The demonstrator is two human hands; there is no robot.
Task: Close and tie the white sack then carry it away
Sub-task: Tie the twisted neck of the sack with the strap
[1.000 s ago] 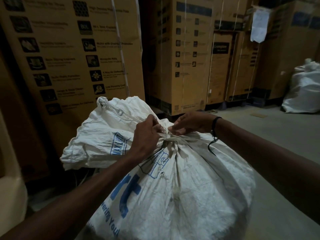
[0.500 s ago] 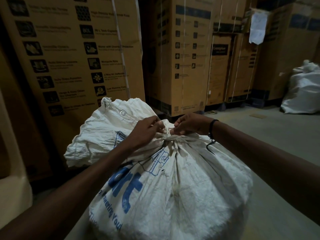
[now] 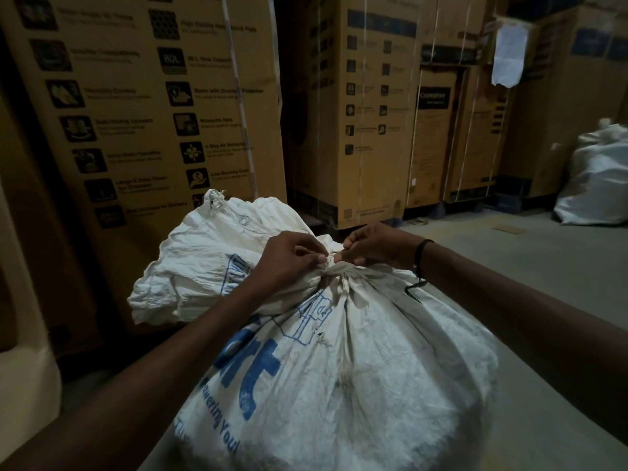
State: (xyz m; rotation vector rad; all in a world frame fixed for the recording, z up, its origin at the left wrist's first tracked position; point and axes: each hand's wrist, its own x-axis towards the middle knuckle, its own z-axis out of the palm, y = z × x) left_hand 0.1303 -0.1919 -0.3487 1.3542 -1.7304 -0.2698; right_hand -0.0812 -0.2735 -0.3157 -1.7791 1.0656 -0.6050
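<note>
A full white woven sack (image 3: 356, 375) with blue print stands in front of me on the floor. Its neck is gathered into a tight bunch, and the loose top flap (image 3: 204, 263) spreads to the left behind it. My left hand (image 3: 289, 263) pinches a thin tie (image 3: 329, 259) at the gathered neck from the left. From the right, my right hand (image 3: 377, 246) pinches the same tie, fingertips almost touching the left hand's. A black band circles the right wrist.
Tall brown cardboard cartons (image 3: 163, 107) stand close behind and to the left of the sack, with more cartons (image 3: 373, 107) at the back. Another white sack (image 3: 598, 178) rests on the grey floor (image 3: 530, 266) at far right. A beige object (image 3: 23, 379) stands at left.
My view has shifted slightly. Both hands stay at the sack's neck; the fingers have drawn closer together over the tie. The sack has not moved.
</note>
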